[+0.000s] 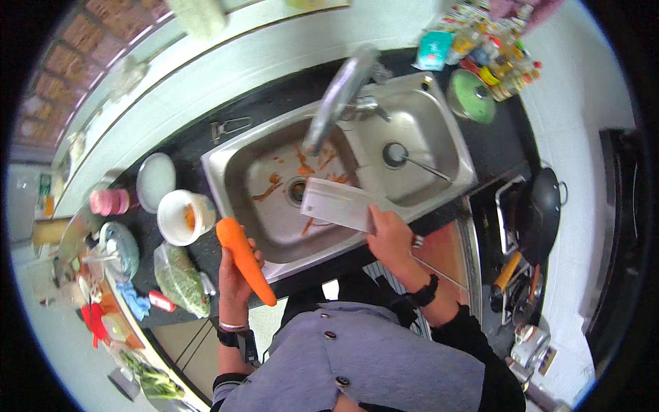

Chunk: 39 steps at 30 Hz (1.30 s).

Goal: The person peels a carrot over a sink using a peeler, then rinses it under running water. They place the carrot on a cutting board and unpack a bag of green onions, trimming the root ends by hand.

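My left hand [236, 275] holds a large peeled carrot [246, 261] at the front left of the double sink, its thick end pointing up and left. In my right hand [389, 237] is the handle of a cleaver [337, 204], whose broad metal blade reaches over the sink's larger basin [247, 216]. Knife and carrot are apart. Orange peelings [305, 169] lie on the basin floor around the drain. Just left of the basin stands a white plastic tub [177, 234] with some orange pieces inside.
A faucet [337, 100] arches over the larger basin. A ladle [430, 169] rests in the smaller basin. To the left are a bag of green vegetables [177, 273] and a white lid [156, 183]. A green pot lid [471, 97], bottles and a black wok [540, 216] are at the right.
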Tool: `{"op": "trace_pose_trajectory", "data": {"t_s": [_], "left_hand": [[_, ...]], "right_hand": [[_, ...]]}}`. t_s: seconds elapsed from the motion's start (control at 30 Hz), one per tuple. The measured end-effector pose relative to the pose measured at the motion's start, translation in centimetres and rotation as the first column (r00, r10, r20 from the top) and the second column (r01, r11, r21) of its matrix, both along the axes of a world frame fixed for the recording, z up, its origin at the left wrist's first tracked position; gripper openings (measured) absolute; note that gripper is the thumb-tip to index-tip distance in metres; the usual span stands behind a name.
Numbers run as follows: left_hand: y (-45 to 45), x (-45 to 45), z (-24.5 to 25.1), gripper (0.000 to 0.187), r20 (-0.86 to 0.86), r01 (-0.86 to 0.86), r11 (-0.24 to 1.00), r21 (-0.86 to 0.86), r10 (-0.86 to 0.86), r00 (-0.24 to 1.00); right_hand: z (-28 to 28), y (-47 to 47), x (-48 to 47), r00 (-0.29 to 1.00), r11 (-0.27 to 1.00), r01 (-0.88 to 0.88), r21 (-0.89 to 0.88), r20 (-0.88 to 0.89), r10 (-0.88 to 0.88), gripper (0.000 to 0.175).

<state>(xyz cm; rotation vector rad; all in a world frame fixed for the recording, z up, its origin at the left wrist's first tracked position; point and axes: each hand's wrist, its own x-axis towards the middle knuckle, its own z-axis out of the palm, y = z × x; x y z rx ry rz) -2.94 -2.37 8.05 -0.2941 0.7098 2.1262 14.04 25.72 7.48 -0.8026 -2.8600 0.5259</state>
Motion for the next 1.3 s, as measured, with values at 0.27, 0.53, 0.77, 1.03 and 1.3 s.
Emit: {"op": "trace_pose_trajectory", "data": {"t_s": [0.27, 0.53, 0.77, 1.03, 1.3], "left_hand": [[-7.5, -0.5, 5.3, 0.068, -0.311, -0.313, 0.93, -0.193, 0.244, 0.919], [-11.0, 0.7, 5.7, 0.063, -0.263, -0.459, 0.866, -0.201, 0.403, 0.876], [-10.1, 1.0, 4.7, 0.053, -0.102, -0.451, 0.872, -0.191, 0.439, 0.893], [-6.8, -0.3, 4.4, 0.05, 0.009, -0.385, 0.898, -0.211, 0.396, 0.918], [-2.0, -1.3, 3.4, 0.047, 0.141, -0.219, 0.97, -0.109, 0.233, 0.962]], "right_hand": [[-3.9, -7.2, -2.1, 0.893, 0.801, -0.412, -0.435, -0.017, 0.45, 0.061], [-8.1, -17.4, -7.5, 0.767, 0.635, -0.597, -0.49, -0.115, 0.632, 0.05], [-9.5, -21.4, -9.8, 0.706, 0.558, -0.616, -0.556, -0.077, 0.704, 0.05], [-9.6, -18.3, -15.1, 0.96, 0.786, -0.267, -0.558, -0.08, 0.269, 0.026], [-12.6, -18.5, -18.9, 0.981, 0.619, -0.137, -0.773, -0.018, 0.194, 0.019]]}}
